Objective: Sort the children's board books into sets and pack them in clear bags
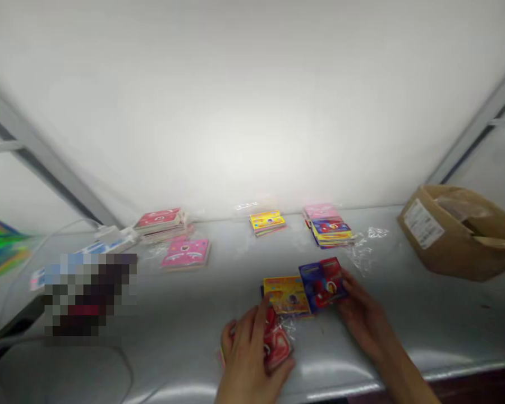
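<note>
My right hand (364, 314) pinches a blue and red card (323, 285) at its right edge. That card's left side overlaps a yellow card stack (287, 296) on the grey table. Closer to the front edge, my left hand (250, 353) is closed over a stack of red cards (278, 345), fingers on top and thumb at its near side. Clear plastic wrap glints beside the red cards. Part of that stack is hidden under my fingers, and the hands are slightly blurred.
Along the back lie a red card stack (157, 219), a pink card stack (187, 252), a small yellow stack (267, 221) and a mixed stack (330, 225). Crumpled clear wrap (364, 247) lies near a cardboard box (463, 235) at right. Cables and a power strip (109, 241) occupy the left.
</note>
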`<state>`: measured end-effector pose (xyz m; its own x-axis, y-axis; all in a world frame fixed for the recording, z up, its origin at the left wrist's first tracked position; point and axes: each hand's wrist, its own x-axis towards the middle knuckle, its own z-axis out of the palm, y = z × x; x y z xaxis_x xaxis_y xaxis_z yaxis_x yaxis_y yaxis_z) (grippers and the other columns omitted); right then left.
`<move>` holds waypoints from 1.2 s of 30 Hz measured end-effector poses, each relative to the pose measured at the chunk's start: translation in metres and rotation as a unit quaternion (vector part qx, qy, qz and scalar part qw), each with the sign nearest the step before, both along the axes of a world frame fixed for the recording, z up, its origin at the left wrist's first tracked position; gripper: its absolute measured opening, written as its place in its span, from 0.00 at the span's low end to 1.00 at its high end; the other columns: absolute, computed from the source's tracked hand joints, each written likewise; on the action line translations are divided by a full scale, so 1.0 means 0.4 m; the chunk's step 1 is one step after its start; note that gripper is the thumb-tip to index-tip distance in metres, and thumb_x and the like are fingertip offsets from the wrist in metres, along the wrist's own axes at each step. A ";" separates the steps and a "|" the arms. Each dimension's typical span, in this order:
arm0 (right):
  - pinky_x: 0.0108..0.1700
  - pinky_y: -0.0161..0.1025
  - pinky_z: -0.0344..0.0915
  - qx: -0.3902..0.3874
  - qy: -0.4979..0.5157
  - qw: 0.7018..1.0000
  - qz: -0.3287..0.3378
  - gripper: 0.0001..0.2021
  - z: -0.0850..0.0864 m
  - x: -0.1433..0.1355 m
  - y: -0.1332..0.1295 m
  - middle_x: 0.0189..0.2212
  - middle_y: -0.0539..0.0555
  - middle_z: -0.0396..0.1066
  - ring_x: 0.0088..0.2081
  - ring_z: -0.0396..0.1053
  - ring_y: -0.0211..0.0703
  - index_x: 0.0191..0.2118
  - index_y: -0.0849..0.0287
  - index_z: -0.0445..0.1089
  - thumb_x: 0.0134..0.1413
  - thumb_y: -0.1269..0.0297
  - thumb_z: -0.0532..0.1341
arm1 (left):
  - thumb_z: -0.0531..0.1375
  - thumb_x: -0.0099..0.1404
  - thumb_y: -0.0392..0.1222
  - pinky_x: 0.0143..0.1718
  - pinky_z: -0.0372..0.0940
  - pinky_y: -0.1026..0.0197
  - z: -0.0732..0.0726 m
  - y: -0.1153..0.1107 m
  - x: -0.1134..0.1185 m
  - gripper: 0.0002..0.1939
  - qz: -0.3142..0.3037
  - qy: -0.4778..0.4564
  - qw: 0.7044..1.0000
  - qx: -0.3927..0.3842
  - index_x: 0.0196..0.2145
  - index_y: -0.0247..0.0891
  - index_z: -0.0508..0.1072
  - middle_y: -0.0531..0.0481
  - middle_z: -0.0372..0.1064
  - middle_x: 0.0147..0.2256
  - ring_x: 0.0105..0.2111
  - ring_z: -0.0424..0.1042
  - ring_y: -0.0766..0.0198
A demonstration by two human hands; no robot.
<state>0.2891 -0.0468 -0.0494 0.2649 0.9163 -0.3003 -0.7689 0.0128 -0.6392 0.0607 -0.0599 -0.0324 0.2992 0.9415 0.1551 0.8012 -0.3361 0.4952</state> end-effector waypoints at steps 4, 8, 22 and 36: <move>0.20 0.28 0.58 -0.006 -0.099 0.995 0.029 0.17 -0.002 -0.020 -0.002 0.27 0.46 0.68 0.22 0.60 0.31 0.41 0.52 0.71 0.41 0.63 0.69 | 0.61 0.50 0.39 0.56 0.48 0.43 -0.014 -0.001 -0.006 0.40 0.019 0.006 1.000 0.024 0.61 0.44 0.54 0.43 0.64 0.54 0.53 0.62 0.48; 0.18 0.29 0.54 0.022 -0.167 0.986 0.018 0.15 -0.015 -0.030 -0.002 0.24 0.47 0.65 0.20 0.57 0.30 0.38 0.57 0.72 0.41 0.60 0.69 | 0.61 0.51 0.38 0.55 0.48 0.44 -0.019 0.001 -0.009 0.41 0.020 0.013 1.000 0.021 0.61 0.44 0.52 0.43 0.64 0.54 0.53 0.62 0.50; 0.22 0.32 0.55 0.030 -0.214 0.958 0.187 0.17 -0.004 -0.043 -0.005 0.22 0.49 0.67 0.20 0.58 0.32 0.39 0.57 0.74 0.41 0.56 0.68 | 0.61 0.50 0.40 0.54 0.47 0.44 0.004 0.005 0.000 0.42 0.014 0.016 1.000 -0.005 0.62 0.41 0.51 0.41 0.64 0.53 0.52 0.62 0.49; 0.29 0.35 0.58 0.127 -0.360 0.879 0.287 0.17 0.008 -0.030 -0.021 0.41 0.58 0.70 0.35 0.64 0.42 0.39 0.55 0.78 0.55 0.51 0.56 | 0.61 0.52 0.40 0.54 0.47 0.43 0.010 -0.011 0.035 0.40 -0.021 -0.002 1.000 0.001 0.62 0.40 0.52 0.40 0.64 0.53 0.51 0.62 0.49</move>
<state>0.2771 -0.0550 -0.0462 -0.2256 0.9742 -0.0106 -0.0935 -0.0325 -0.9951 0.0748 -0.0642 -0.0283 0.3388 0.9275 0.1582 0.7843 -0.3713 0.4971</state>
